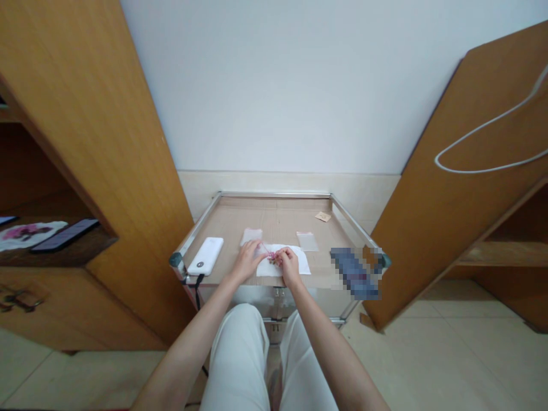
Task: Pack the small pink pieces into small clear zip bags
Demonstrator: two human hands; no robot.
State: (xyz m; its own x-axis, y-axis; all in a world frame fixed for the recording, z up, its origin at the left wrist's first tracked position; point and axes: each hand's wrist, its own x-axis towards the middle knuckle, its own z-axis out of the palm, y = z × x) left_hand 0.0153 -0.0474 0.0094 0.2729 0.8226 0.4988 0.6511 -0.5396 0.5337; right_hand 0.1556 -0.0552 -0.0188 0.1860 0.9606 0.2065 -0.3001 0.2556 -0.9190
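Pink string (271, 255) lies bunched on white paper (303, 261), between the hands. The right hand (287, 264) pinches the bunch in its fingertips. The left hand (249, 260) has thumb and forefinger parted, with a strand reaching the fingertips; whether they grip it, I cannot tell. Clear bags (307, 241) lie just beyond the paper on either side. Tabletop (274, 220) stretches from there to the metal rail (274, 195); the front edge runs close beneath both wrists.
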